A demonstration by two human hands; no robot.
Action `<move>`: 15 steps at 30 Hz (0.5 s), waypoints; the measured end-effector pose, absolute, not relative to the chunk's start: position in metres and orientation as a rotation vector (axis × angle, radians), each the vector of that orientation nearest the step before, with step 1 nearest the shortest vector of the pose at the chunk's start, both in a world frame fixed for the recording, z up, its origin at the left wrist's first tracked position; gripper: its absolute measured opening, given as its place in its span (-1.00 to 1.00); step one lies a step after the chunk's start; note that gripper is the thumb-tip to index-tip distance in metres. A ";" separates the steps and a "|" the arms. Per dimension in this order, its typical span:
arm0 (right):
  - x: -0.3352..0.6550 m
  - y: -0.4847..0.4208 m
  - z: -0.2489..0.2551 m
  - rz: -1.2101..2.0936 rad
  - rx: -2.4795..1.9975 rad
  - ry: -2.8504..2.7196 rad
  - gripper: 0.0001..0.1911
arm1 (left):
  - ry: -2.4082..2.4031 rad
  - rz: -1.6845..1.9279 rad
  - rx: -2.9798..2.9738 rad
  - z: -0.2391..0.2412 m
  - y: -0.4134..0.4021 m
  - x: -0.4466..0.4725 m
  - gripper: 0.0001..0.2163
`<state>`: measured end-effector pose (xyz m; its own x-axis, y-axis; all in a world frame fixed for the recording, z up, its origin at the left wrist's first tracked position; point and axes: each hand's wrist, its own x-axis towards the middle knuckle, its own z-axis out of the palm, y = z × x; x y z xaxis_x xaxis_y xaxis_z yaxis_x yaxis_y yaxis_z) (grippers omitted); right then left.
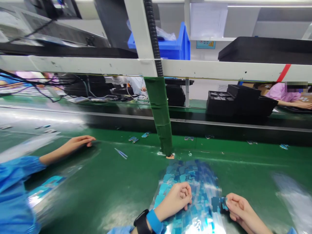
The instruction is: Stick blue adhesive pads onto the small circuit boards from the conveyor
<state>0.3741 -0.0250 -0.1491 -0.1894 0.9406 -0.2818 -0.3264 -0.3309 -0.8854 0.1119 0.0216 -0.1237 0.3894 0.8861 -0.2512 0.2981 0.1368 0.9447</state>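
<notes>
My left hand (175,199), with a black watch and a blue wristband, hovers over a clear plastic sheet or bag (192,182) covered with many shiny blue cut pieces. Its fingers are curled in; whether anything is between them is hidden. At the right edge of that plastic, my right hand (240,209) pinches a small flat blue-and-dark piece (216,204) of irregular outline between thumb and fingertips. The piece sticks out to the left, toward my left hand.
From the left, a co-worker's hand (81,141) in a blue sleeve reaches over the green table. Blue tweezers (121,153) lie nearby. Several small boards (133,139) line the far strip. A green-wrapped post (159,117) stands ahead; black trays (241,100) sit beyond.
</notes>
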 end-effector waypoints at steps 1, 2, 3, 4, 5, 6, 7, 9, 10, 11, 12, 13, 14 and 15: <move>0.373 -0.025 -0.146 1.693 -1.086 -0.858 -0.57 | 1.148 0.602 1.429 -0.123 0.022 0.112 -0.92; 0.372 -0.026 -0.143 1.696 -1.088 -0.855 -0.57 | 1.148 0.601 1.441 -0.123 0.022 0.112 -0.91; 0.371 -0.026 -0.140 1.703 -1.086 -0.854 -0.57 | 1.145 0.598 1.455 -0.122 0.022 0.112 -0.90; 0.371 -0.026 -0.138 1.710 -1.083 -0.853 -0.57 | 1.142 0.589 1.467 -0.122 0.023 0.112 -0.89; 0.370 -0.026 -0.136 1.716 -1.080 -0.849 -0.58 | 1.141 0.581 1.477 -0.122 0.024 0.112 -0.88; 0.370 -0.026 -0.135 1.718 -1.079 -0.843 -0.58 | 1.141 0.568 1.482 -0.122 0.024 0.112 -0.87; 0.370 -0.026 -0.134 1.718 -1.081 -0.836 -0.59 | 1.141 0.555 1.485 -0.122 0.025 0.112 -0.86; 0.371 -0.026 -0.135 1.715 -1.088 -0.822 -0.60 | 1.148 0.535 1.486 -0.121 0.026 0.112 -0.84; 0.371 -0.026 -0.135 1.713 -1.088 -0.816 -0.60 | 1.151 0.526 1.487 -0.121 0.026 0.112 -0.84; 0.371 -0.027 -0.136 1.715 -1.086 -0.816 -0.60 | 1.153 0.518 1.491 -0.120 0.026 0.112 -0.83; 0.371 -0.027 -0.137 1.719 -1.082 -0.816 -0.59 | 1.157 0.512 1.493 -0.119 0.026 0.112 -0.83; 0.371 -0.027 -0.137 1.724 -1.079 -0.817 -0.59 | 1.163 0.507 1.492 -0.117 0.026 0.112 -0.82; 0.372 -0.027 -0.137 1.728 -1.076 -0.817 -0.59 | 1.167 0.503 1.487 -0.116 0.026 0.113 -0.82; 0.372 -0.027 -0.137 1.732 -1.075 -0.816 -0.59 | 1.168 0.501 1.481 -0.115 0.026 0.113 -0.81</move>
